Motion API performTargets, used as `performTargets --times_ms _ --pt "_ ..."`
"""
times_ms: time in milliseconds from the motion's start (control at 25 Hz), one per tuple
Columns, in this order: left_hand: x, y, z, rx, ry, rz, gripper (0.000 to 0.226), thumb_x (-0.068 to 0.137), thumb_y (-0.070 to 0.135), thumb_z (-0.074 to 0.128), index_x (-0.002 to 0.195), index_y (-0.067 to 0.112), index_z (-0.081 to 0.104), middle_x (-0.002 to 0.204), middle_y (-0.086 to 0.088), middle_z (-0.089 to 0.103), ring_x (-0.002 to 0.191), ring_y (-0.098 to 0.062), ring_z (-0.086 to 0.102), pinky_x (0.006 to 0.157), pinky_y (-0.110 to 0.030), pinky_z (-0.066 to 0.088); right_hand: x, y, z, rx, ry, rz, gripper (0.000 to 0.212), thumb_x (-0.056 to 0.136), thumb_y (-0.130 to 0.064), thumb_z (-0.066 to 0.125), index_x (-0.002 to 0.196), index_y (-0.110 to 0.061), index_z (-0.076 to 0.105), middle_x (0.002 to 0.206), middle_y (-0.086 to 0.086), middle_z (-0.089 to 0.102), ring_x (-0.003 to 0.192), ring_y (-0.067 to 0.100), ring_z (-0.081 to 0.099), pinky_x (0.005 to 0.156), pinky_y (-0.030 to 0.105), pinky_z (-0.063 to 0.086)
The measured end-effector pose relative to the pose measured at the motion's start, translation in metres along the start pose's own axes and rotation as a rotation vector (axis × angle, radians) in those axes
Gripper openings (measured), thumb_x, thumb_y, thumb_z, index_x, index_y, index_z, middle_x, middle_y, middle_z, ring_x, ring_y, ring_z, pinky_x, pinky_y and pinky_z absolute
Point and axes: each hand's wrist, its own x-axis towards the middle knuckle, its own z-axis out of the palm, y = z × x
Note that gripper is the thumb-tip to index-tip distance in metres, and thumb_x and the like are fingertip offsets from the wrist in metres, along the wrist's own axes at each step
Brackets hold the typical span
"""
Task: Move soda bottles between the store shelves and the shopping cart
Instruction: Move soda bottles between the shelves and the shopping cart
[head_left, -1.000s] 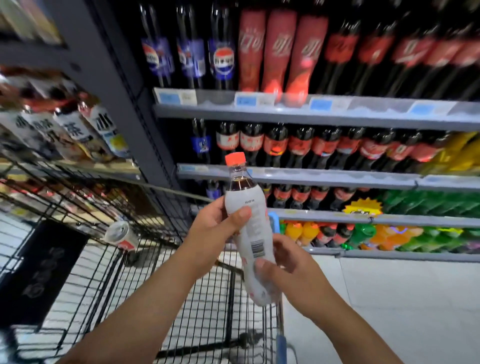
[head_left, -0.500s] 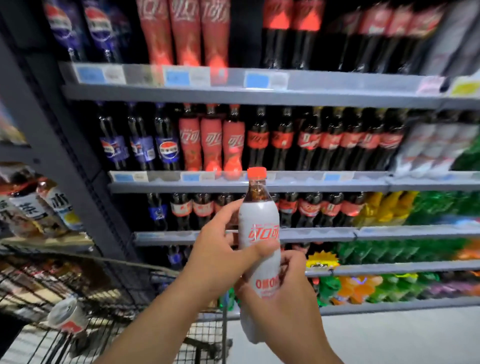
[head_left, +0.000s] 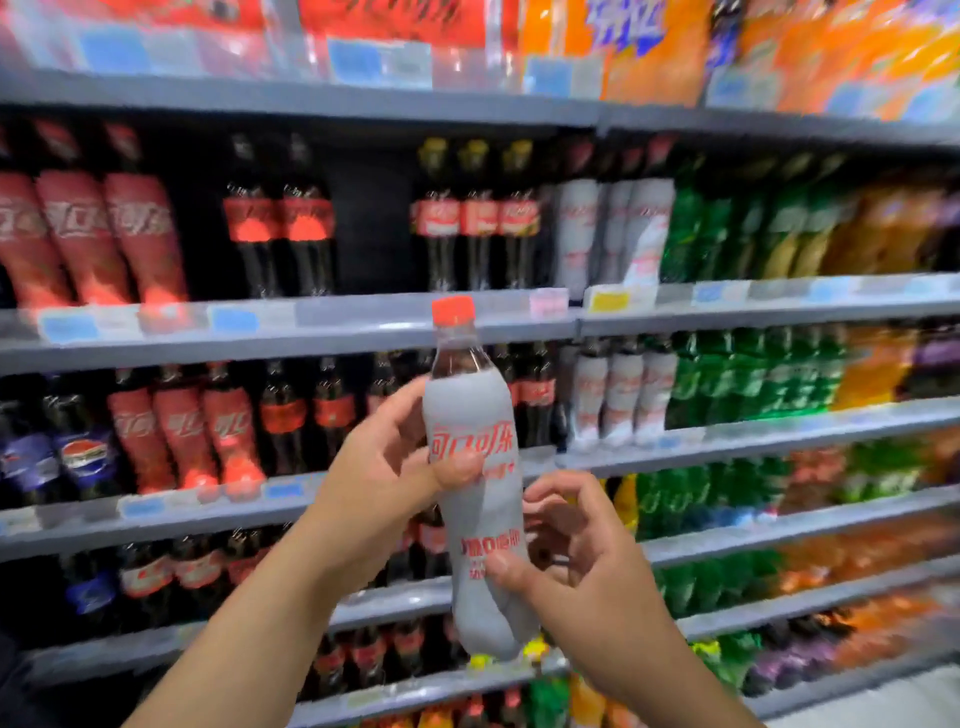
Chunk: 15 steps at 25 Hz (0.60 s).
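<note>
Both hands' grip holds the grey soda bottle (head_left: 480, 499), raised higher; cart gone from view

There is one view only, from a wide-angle camera worn on the person's head, so no second view overlaps it. It faces forward, almost level, straight at the store shelves (head_left: 322, 332), which fill the picture from edge to edge and bow slightly with the lens. The shelves run across the picture, slanting gently downward to the left, and rows of bottles on them stand near enough to tell label colours, though most are blurred. Both forearms enter from the bottom edge, and the left hand (head_left: 384, 467) and right hand (head_left: 576, 551) sit close under the camera at lower centre, with a grey-sleeved bottle (head_left: 478, 499) upright between them.
</note>
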Motion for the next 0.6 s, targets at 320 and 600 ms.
performTargets --times_ms 320,600 --pt "0.111 0.013 0.093 0.165 -0.143 0.176 0.068 0.083 0.037 0.082 0.14 0.048 0.047 0.129 0.008 0.068 0.115 -0.016 0.067 0.089 -0.03 0.058 0.057 -0.042 -0.121 -0.064 0.121 -0.138 0.053 0.067 -0.02 0.09 0.097 -0.048 0.057 0.106 -0.009 0.075 0.095 0.015 0.075 0.074 0.029 0.061" --pt "0.216 -0.017 0.092 0.33 -0.061 0.34 0.083 0.077 0.043 0.084 0.143 0.058 0.036 0.124 0.016 0.069 0.114 -0.008 0.067 0.091 -0.03 0.058 0.172 -0.033 -0.164 -0.086 0.079 -0.143 0.054 0.083 0.002 0.078 0.092 -0.048 0.06 0.106 -0.013 0.075 0.099 0.008 0.074 0.079 0.02 0.058"
